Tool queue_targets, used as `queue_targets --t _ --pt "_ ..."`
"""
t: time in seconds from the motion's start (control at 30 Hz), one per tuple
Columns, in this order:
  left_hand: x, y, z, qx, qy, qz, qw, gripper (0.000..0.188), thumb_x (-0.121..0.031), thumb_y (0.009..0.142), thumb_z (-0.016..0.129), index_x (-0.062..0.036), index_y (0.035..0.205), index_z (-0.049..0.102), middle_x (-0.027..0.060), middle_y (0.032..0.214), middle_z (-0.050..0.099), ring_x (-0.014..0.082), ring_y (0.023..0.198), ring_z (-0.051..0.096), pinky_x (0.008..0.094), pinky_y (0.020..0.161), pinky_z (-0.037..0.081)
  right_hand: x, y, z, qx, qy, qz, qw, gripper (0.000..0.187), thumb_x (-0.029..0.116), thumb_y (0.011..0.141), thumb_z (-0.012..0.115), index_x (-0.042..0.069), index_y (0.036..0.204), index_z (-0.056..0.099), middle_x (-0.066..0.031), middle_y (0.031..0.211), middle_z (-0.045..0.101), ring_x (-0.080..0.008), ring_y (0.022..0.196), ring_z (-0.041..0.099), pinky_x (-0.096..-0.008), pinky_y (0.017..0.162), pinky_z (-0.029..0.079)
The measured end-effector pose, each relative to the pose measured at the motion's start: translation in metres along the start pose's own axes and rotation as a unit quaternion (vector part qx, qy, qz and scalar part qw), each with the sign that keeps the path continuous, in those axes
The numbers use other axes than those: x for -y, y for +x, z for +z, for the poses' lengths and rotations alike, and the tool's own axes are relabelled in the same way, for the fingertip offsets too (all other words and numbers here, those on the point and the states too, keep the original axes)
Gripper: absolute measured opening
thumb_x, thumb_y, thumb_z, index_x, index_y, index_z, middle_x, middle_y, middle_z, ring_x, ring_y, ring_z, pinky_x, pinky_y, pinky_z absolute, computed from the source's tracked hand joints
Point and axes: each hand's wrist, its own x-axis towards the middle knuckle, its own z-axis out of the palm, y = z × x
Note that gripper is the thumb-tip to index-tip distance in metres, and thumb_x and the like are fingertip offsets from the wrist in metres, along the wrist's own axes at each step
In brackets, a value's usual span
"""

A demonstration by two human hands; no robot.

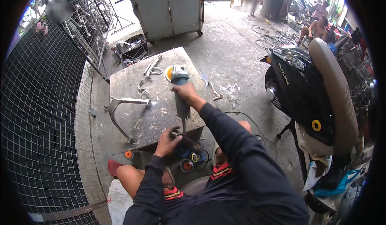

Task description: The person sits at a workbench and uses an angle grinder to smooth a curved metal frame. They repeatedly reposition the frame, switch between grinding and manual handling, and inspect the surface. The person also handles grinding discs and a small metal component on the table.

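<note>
My right hand [186,92] is wrapped round the body of a teal and grey angle grinder [182,107], held over the worktable [161,122]. The grinder's silver head points away from me and carries a yellow disc [168,74]. My left hand [165,143] is at the table's near edge, beside the grinder's tail and cord. Its fingers curl round something small and dark that I cannot make out. On the table left of the grinder lie a bent metal bracket [129,100], a small hooked metal piece [141,88] and a metal tube part with a loop [152,69].
Round orange discs [187,166] sit below the table's near edge. A power cord [261,136] runs over the floor at right. A black motorcycle [295,88] stands at right, mesh fencing [44,104] at left. A metal cabinet [169,14] and a box of parts [132,48] are beyond.
</note>
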Motion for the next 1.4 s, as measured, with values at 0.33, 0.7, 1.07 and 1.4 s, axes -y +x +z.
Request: queue_targets --t 0.33,0.7,1.07,1.4 --pt "-0.007 -0.001 -0.060 -0.195 0.104 0.097 0.970 0.025 -0.008 0.088 0.073 0.0009 0.112 0.070 0.0171 0.104 0.068 0.0327 0.090 0.068 0.0410 0.079 0.055 -0.032 0.111 0.062 -0.172 -0.061 -0.064 0.981 0.059 0.030 0.073 0.081 -0.016 0.108 0.069 -0.0295 0.108 0.073 -0.0351 0.097 0.073 -0.0400 0.084 0.059" --pt "-0.043 -0.005 -0.052 -0.214 0.103 0.152 0.959 0.018 -0.009 0.089 0.070 0.0008 0.104 0.068 0.0160 0.101 0.065 0.0335 0.085 0.065 0.0446 0.081 0.051 0.018 0.082 0.047 -0.149 -0.098 0.106 0.978 0.052 0.026 0.074 0.082 -0.003 0.116 0.074 -0.0204 0.125 0.073 -0.0321 0.115 0.073 -0.0390 0.096 0.058" --pt "-0.035 0.005 -0.052 -0.257 0.128 0.105 0.952 0.015 -0.009 0.088 0.072 0.0015 0.098 0.070 0.0165 0.095 0.068 0.0347 0.088 0.067 0.0456 0.082 0.051 0.015 0.088 0.051 -0.146 -0.096 0.105 0.979 0.053 0.029 0.070 0.093 -0.008 0.104 0.076 -0.0180 0.107 0.077 -0.0290 0.089 0.076 -0.0406 0.078 0.062" --pt "-0.031 0.010 -0.053 -0.266 0.119 0.104 0.951 0.013 -0.009 0.087 0.072 0.0011 0.096 0.069 0.0163 0.094 0.068 0.0345 0.088 0.067 0.0450 0.081 0.052 0.008 0.104 0.051 -0.121 -0.095 0.087 0.984 0.056 0.027 0.072 0.093 -0.010 0.108 0.073 -0.0202 0.107 0.076 -0.0311 0.088 0.076 -0.0425 0.076 0.063"
